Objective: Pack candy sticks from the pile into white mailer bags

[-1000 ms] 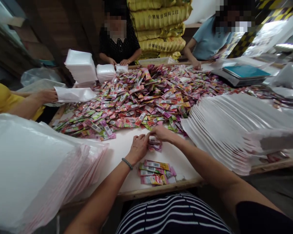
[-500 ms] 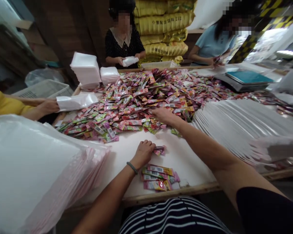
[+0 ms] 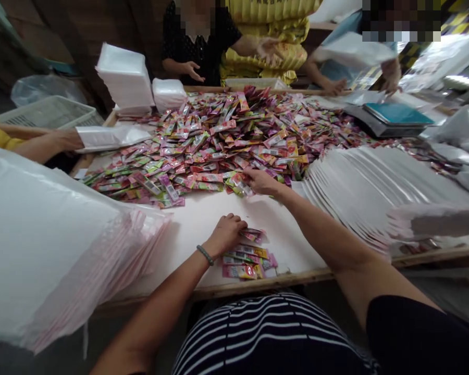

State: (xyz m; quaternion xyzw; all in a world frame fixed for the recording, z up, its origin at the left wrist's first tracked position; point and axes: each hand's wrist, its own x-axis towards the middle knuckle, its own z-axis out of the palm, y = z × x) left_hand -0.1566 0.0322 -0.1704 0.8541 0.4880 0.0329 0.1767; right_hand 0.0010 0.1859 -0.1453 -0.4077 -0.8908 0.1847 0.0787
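My left hand [image 3: 227, 233] is closed around a few small printed sachets [image 3: 253, 235], whose ends stick out to the right of its fingers. Just in front of my body, several more sachets [image 3: 244, 271] lie in a small group near the table edge. My right hand [image 3: 261, 181] reaches to the near side of a large heap of sachets [image 3: 219, 140]. Its fingers pinch a sachet [image 3: 240, 183] there. The sachets are narrow, in pink, green, purple and orange.
Clear plastic bags are stacked at the left [image 3: 62, 234] and fanned out at the right [image 3: 383, 192]. A scale [image 3: 394, 117] stands at the back right. A co-worker's hand [image 3: 62, 140] holds a white bag [image 3: 113, 138] at the left. Two people work across the table [image 3: 203, 208].
My right hand has drawn slightly nearer with a sachet at its fingers. Across the table, one person's hands have parted from a white bag. The view has tilted down.
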